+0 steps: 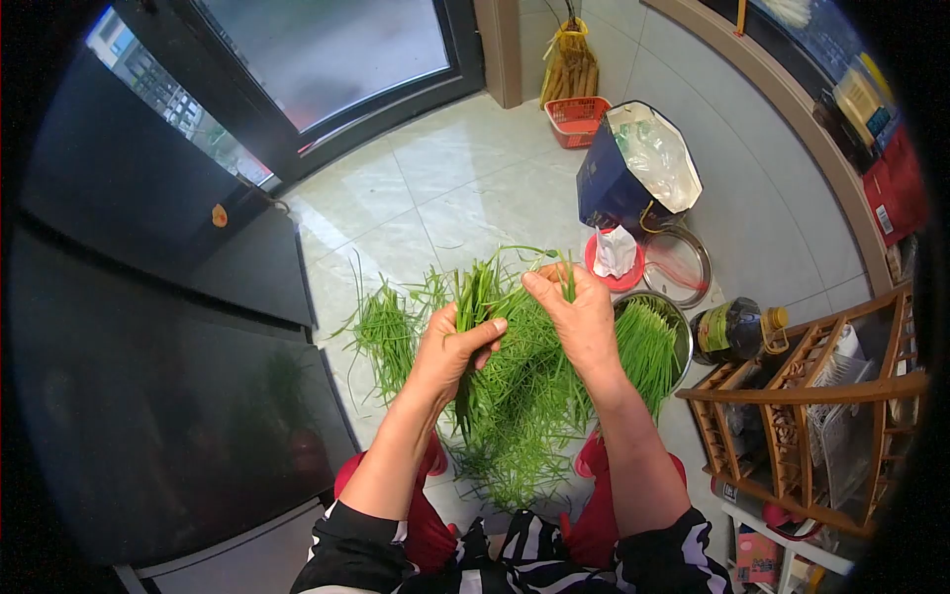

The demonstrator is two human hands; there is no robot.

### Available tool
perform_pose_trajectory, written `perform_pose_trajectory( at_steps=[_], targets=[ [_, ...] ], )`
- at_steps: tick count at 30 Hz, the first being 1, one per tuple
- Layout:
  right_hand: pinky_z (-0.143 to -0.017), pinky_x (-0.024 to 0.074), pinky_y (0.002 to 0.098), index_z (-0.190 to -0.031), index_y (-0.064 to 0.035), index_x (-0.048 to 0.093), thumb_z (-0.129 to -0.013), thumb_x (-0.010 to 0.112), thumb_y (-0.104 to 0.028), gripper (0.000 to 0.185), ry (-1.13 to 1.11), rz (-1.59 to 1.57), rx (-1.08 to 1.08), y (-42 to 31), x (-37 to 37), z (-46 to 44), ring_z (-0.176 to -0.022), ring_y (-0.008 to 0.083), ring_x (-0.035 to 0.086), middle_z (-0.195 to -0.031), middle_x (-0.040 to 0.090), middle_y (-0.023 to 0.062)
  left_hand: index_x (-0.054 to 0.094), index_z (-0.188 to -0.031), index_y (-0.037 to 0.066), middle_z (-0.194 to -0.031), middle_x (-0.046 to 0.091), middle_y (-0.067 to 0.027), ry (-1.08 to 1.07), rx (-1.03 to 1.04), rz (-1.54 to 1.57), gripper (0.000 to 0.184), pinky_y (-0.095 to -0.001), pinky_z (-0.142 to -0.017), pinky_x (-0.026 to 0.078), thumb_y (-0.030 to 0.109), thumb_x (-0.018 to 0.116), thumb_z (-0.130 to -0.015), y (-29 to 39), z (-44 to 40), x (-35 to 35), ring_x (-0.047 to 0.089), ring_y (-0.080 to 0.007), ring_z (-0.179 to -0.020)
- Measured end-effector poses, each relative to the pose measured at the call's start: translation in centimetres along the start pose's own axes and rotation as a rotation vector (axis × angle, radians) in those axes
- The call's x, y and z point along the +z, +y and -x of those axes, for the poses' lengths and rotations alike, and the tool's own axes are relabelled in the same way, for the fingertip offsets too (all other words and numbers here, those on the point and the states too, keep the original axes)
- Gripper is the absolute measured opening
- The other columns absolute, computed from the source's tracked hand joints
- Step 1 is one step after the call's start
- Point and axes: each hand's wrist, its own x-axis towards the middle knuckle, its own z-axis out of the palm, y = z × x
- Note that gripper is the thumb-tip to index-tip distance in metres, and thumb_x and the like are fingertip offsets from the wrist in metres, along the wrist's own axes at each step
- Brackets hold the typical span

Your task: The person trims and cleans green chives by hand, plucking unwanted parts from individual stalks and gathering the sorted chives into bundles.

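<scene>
My left hand (447,354) is closed around a bunch of garlic chives (479,293), thumb across the stems. To its right, my right hand (582,315) pinches a few chive strands between thumb and fingers; their far ends are partly hidden by the hand. Below both hands a big loose heap of chives (520,406) covers the floor between my feet. A smaller bundle of chives (384,335) lies on the tiles at the left. Beside my right forearm stands a round metal basin (686,337) holding chives laid side by side.
Behind the basin are a red bowl (633,279) with white paper, a round lid (705,272) and a blue bag (604,183) with a plastic liner. An oil bottle (730,332) and wooden rack (792,396) stand at right. A dark fridge (158,376) is at left.
</scene>
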Motion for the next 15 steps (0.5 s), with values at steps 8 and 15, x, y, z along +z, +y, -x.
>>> perform_pose_trajectory(
  at_steps=[8,15],
  targets=[
    [-0.059,0.0406,0.0252,-0.077,-0.0018,0.06,-0.083,0.065,-0.026,0.026,0.241,0.097,-0.017,1.6,-0.5,-0.5,-0.063,0.0072,0.046,-0.065,0.055,-0.0002,0.056,-0.08,0.008,-0.059,0.054,0.0007,0.044,-0.021,-0.003,0.012,-0.0197,-0.039,0.029,0.013,0.067,-0.08,0.7,0.4,0.4,0.042,-0.0049,-0.044],
    [-0.051,0.0305,0.0204,-0.081,-0.0105,0.052,-0.091,0.056,-0.025,0.018,0.481,-0.393,-0.011,1.0,-4.2,-2.3,-0.058,0.0034,0.035,-0.065,0.044,-0.0056,0.055,-0.084,0.006,-0.06,0.054,0.0011,0.158,0.035,0.049,0.014,-0.0193,-0.039,0.031,0.014,0.067,-0.081,1.0,0.3,-1.1,0.045,-0.0055,-0.045]
  ],
)
